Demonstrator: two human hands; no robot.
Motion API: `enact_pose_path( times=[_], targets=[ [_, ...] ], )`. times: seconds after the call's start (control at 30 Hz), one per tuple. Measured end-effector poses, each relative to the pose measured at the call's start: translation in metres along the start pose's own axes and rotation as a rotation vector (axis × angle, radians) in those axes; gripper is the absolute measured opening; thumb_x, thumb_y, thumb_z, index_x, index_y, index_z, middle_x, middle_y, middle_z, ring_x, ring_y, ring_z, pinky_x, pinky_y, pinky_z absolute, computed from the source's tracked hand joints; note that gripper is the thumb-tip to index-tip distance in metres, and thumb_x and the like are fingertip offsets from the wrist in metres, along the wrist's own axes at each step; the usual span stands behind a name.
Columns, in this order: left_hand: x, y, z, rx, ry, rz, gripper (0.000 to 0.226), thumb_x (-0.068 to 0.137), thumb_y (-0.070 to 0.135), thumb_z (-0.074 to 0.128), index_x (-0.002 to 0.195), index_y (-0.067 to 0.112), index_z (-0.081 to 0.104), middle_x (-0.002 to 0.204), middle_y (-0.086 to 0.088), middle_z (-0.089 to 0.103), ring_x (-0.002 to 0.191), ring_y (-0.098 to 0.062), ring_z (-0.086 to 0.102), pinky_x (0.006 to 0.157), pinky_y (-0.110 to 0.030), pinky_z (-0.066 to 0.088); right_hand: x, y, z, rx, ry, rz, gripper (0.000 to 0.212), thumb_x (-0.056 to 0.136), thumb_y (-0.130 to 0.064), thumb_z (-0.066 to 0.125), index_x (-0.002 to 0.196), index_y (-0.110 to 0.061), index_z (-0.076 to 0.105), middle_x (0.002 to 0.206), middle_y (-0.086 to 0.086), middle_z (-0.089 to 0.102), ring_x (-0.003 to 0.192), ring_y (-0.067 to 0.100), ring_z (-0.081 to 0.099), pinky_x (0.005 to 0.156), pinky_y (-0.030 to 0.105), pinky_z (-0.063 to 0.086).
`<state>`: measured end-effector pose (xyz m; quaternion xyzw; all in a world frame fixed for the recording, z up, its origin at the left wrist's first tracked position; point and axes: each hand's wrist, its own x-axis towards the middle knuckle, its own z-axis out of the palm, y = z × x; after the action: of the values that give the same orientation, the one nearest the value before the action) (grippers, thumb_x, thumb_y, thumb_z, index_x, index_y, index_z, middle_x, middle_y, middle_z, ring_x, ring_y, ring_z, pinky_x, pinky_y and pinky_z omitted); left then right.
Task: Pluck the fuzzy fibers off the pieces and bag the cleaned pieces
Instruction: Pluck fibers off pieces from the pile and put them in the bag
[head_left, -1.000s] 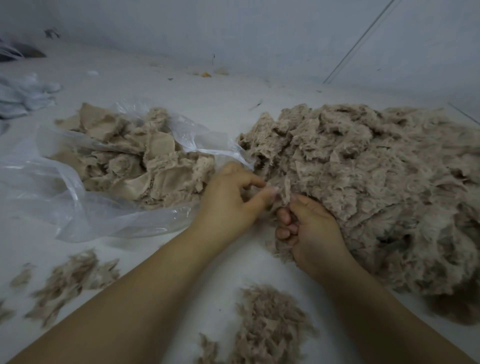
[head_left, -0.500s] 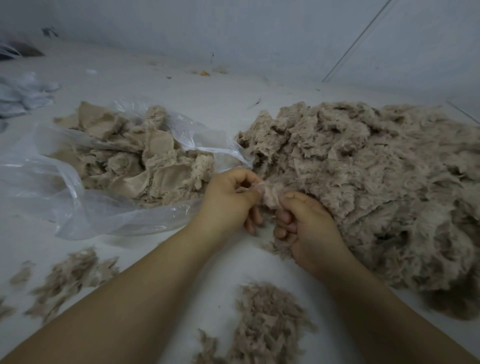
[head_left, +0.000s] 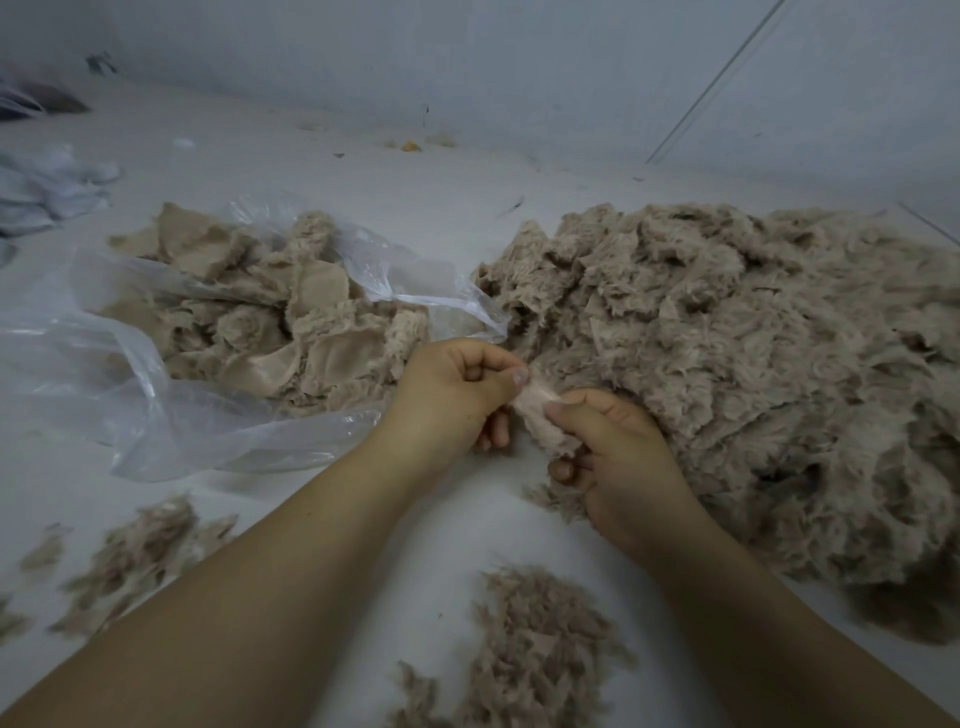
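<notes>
A small beige fuzzy fabric piece (head_left: 540, 415) is held between both hands at the centre. My left hand (head_left: 452, 400) pinches its upper edge with thumb and forefinger. My right hand (head_left: 618, 462) grips its lower part from the right. A big heap of fuzzy beige pieces (head_left: 753, 364) lies just right of the hands. An open clear plastic bag (head_left: 130, 374) at the left holds smoother pieces (head_left: 291, 322).
Tufts of plucked fibre lie on the white surface near me: one clump (head_left: 535, 649) below the hands, another (head_left: 135, 551) at the lower left. Crumpled pale plastic (head_left: 47, 192) sits at the far left. A pale wall (head_left: 467, 67) runs along the back.
The hands took a piece from the heap's edge and drew it toward me; my left thumb and forefinger now pinch its top while my right hand has shifted lower.
</notes>
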<state>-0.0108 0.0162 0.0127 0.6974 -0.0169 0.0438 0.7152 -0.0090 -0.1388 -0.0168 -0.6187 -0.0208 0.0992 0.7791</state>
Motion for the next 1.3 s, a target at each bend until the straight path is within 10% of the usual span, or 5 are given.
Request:
enact_pose_path(
  times=[0.33,0.7,0.97,1.13,1.3],
  targets=[
    [-0.003,-0.001,0.007,0.088,-0.065,-0.018,0.030,0.087,0.024,0.073,0.081,-0.004,0.062,0.057,-0.019,0.060,0.038,-0.020,0.050,0.034,-0.021,0.035,-0.004,-0.002,0.003,-0.080,-0.034,-0.055,0.017,0.087,-0.026,0.073,0.078,-0.012,0.071,0.079,0.029,0.055,0.072,0.031,0.044,0.049,0.024,0.040],
    [0.005,0.005,-0.004,-0.176,0.024,-0.218,0.032,0.079,-0.026,0.042,0.083,0.000,0.060,0.057,-0.017,0.056,0.038,-0.019,0.051,0.037,-0.021,0.043,-0.002,-0.001,0.007,0.079,0.076,-0.002,0.045,0.098,-0.010,0.055,0.058,-0.022,0.071,0.052,-0.002,0.040,0.045,0.006,0.035,0.042,0.020,0.038],
    [0.000,0.005,-0.006,0.100,-0.083,-0.099,0.023,0.084,0.014,0.074,0.088,-0.007,0.064,0.061,-0.015,0.059,0.038,-0.020,0.044,0.035,-0.020,0.033,-0.002,0.000,0.005,-0.009,0.016,-0.034,0.036,0.090,-0.014,0.066,0.056,-0.025,0.067,0.056,-0.005,0.056,0.045,0.004,0.045,0.043,0.018,0.041],
    [-0.001,0.001,-0.001,0.065,0.056,-0.063,0.027,0.090,0.015,0.068,0.071,-0.004,0.068,0.052,-0.015,0.059,0.038,-0.018,0.050,0.039,-0.023,0.039,-0.002,0.001,0.004,-0.094,-0.065,-0.037,0.005,0.083,-0.022,0.076,0.087,-0.021,0.078,0.082,0.005,0.069,0.060,0.009,0.053,0.049,0.020,0.043],
    [0.000,0.003,-0.001,-0.082,0.062,-0.137,0.024,0.092,0.010,0.059,0.072,-0.001,0.064,0.053,-0.016,0.055,0.037,-0.020,0.048,0.036,-0.021,0.035,-0.003,-0.001,0.003,-0.057,-0.045,-0.020,0.018,0.091,-0.007,0.067,0.095,-0.020,0.079,0.091,0.006,0.072,0.063,0.007,0.055,0.049,0.018,0.043]
  ],
)
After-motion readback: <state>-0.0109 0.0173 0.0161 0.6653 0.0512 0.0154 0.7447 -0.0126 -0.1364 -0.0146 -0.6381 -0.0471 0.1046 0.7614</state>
